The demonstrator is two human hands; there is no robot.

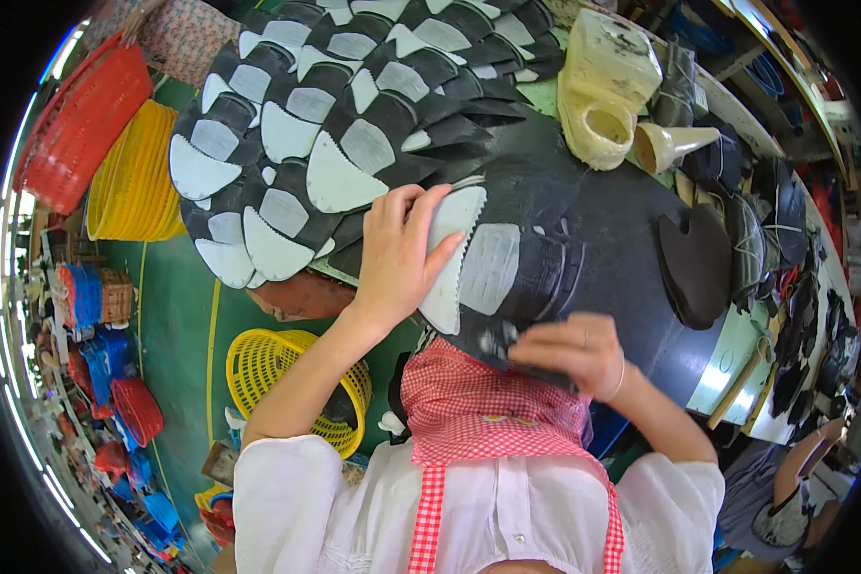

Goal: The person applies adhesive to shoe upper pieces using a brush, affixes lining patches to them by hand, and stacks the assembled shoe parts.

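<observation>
My left hand [402,253] grips the left end of a black shoe-upper piece, its thumb on a white toe patch [442,301] with a saw-toothed edge. A second, greyish-white patch [491,270] lies in the middle of the piece. Slightly smeared by motion, my right hand [579,352] is closed above the near edge; what its fingers hold is hidden. Just left of those fingers is a small whitish smear or part [496,340]. Overlapping rows of similar black-and-white upper pieces [368,143] cover the far left of the work surface.
A cream plastic container [607,81] and a funnel-shaped cup [674,143] stand at the far right. Dark cut pieces [694,268] and a wooden-handled tool [739,387] lie nearer. Yellow [134,172] and red baskets [81,120] stand left; another yellow basket [258,368] is beside my left arm.
</observation>
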